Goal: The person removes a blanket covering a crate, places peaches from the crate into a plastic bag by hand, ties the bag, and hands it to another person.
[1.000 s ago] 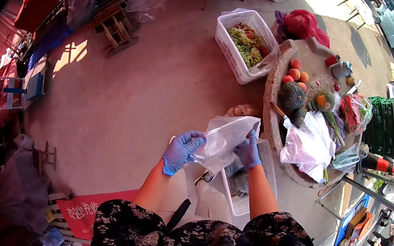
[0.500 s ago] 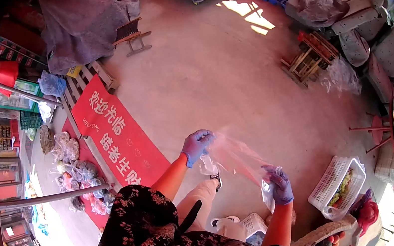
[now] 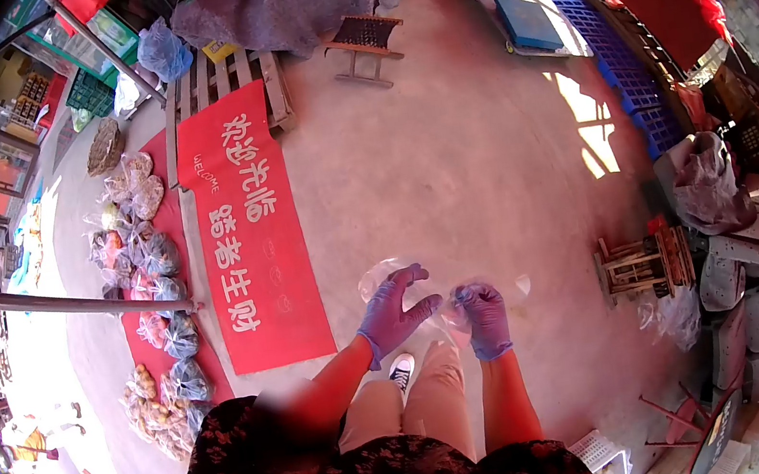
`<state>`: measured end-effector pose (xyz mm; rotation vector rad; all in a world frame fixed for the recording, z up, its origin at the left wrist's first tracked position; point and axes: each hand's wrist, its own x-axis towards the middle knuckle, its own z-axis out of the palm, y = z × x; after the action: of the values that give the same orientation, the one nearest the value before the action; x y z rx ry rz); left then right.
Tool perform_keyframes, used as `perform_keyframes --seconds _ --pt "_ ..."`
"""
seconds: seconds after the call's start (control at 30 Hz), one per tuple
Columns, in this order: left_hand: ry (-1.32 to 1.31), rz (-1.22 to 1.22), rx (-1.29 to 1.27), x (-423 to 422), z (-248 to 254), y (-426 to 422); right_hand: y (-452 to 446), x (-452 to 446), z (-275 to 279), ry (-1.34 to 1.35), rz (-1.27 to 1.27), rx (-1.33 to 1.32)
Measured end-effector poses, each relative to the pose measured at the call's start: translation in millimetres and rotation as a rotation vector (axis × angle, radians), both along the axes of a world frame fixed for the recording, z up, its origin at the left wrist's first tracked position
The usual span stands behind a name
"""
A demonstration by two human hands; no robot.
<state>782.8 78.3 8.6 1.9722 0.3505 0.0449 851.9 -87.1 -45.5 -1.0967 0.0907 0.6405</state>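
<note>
A thin clear plastic bag (image 3: pixel 454 317) hangs between my two hands, in front of my legs. My right hand (image 3: pixel 485 321), in a purple glove, has its fingers pinched on the bag. My left hand (image 3: pixel 395 314), gloved the same way, has thumb and fingers spread apart beside it. Part of the clear film (image 3: pixel 374 281) shows behind the left fingers; whether they touch it is hard to see.
A red welcome mat (image 3: pixel 250 245) lies at left beside a wooden pallet (image 3: pixel 268 63). Filled plastic bags (image 3: pixel 150 259) line the far left. A folding stool (image 3: pixel 367 33) and a blue platform scale (image 3: pixel 526 22) stand ahead. Wooden stools (image 3: pixel 645 263) and grey seats (image 3: pixel 752 228) are at right.
My hands have come closer together, and the bag stretched between them has gathered up. My left hand has spread its fingers. The view has turned toward the right.
</note>
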Motion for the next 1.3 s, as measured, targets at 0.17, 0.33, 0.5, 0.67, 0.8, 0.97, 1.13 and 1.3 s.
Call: perform_keyframes --seconds 0.17,0.33,0.5,0.67,0.8,0.97,1.13,1.3 --pt "0.284 0.148 -0.243 73.9 -10.2 20.3 59.1 73.7 5.1 0.108 0.075 -0.055" --pt "-0.27 0.759 -0.874 158.3 -30.4 77.2 83.1 195.2 -24.9 -0.099 0.219 -0.304" --pt "-0.266 1.179 -0.668 191.2 -56.1 163.6 133.7 311.4 -20.7 0.772 0.024 0.319" --pt "-0.223 1.062 -0.499 209.5 -97.5 239.6 226.0 404.4 -27.8 0.447 0.139 0.058" --pt "0.036 0.713 -0.539 224.4 -124.3 304.9 315.6 451.0 -1.2 0.011 0.127 -0.383" --pt "0.115 0.432 -0.229 346.0 -54.9 353.4 419.8 488.1 -12.2 -0.231 0.409 -0.53" --pt "0.232 0.415 0.25 458.2 -71.2 410.4 505.0 510.3 31.4 -0.537 0.788 -0.31" --pt "0.135 0.684 0.33 486.7 -85.7 499.8 558.2 617.1 29.9 -0.862 0.946 -0.535"
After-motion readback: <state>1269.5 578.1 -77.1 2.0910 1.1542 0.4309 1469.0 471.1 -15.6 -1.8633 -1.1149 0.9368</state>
